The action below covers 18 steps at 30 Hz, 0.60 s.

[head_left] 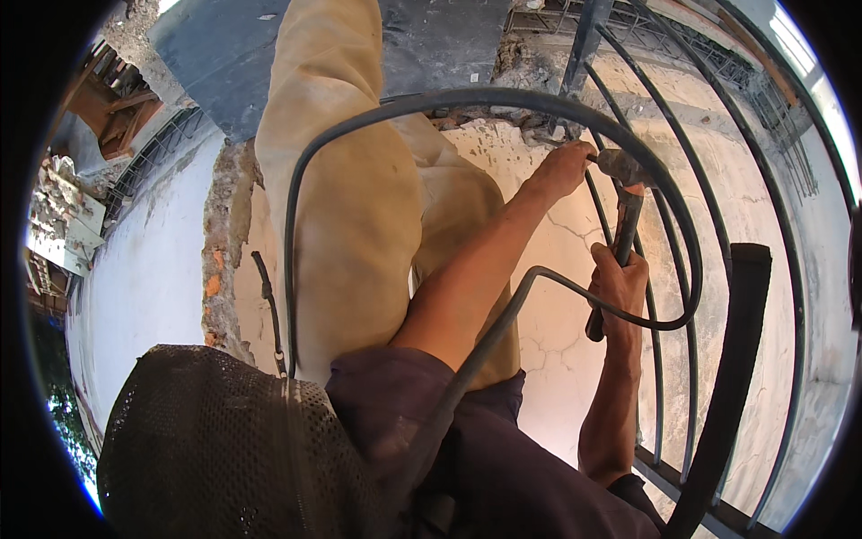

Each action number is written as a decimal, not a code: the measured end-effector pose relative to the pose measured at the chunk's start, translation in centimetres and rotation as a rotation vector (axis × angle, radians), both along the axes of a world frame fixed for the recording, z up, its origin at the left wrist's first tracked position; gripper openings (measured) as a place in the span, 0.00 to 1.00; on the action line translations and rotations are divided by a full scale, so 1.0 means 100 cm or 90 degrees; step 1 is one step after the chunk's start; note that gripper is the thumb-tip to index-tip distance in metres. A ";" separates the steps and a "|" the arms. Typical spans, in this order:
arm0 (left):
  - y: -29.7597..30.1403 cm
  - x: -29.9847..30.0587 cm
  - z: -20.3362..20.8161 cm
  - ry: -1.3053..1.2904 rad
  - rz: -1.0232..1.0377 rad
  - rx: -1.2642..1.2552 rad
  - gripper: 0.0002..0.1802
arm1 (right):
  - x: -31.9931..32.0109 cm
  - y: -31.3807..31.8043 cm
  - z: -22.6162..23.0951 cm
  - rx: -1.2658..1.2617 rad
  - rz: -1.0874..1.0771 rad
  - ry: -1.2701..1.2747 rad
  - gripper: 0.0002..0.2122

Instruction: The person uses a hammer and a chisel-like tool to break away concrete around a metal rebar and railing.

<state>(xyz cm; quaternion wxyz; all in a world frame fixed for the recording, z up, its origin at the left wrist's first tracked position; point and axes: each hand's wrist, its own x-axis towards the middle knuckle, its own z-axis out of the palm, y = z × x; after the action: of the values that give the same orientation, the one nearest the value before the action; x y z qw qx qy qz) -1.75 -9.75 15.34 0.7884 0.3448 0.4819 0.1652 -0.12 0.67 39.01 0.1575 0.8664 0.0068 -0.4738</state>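
My right hand [620, 283] is wrapped round the handle of a hammer [629, 223], held upright beside the window bars. Close by the hammer's head, my left hand [566, 171] is closed on a thin dark metal rod [591, 159]. The rod's end shows next to the hammer head; whether the two touch I cannot tell. Beyond my left fingers lies the broken edge of a cracked, pale plastered wall [503, 148], where the rod's far end is hard to make out.
Dark metal bars [696, 171] run along my right side. My legs in tan trousers [350, 225] stretch ahead over the wall. A black cable [485, 96] loops across the view. A dark flat sheet [440, 49] lies at the far side; rubble [67, 216] is at left.
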 end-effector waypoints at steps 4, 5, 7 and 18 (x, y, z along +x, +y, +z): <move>0.017 -0.016 0.012 -0.042 -0.045 -0.067 0.15 | -0.023 0.079 0.042 0.288 0.183 -0.076 0.15; 0.018 -0.014 0.013 -0.051 -0.042 -0.068 0.16 | -0.030 0.097 0.042 0.401 0.264 -0.121 0.16; -0.003 0.002 0.002 0.013 0.068 0.004 0.18 | -0.036 0.106 0.032 0.541 0.477 -0.184 0.18; -0.018 0.001 -0.002 0.018 -0.079 -0.034 0.29 | -0.025 0.040 0.036 0.156 0.027 -0.067 0.12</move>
<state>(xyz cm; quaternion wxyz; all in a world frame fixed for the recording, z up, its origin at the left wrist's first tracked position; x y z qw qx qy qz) -1.69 -11.54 15.13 0.7990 0.3555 0.4749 0.0980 -2.62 4.67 42.58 0.0604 0.9026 0.0747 -0.4196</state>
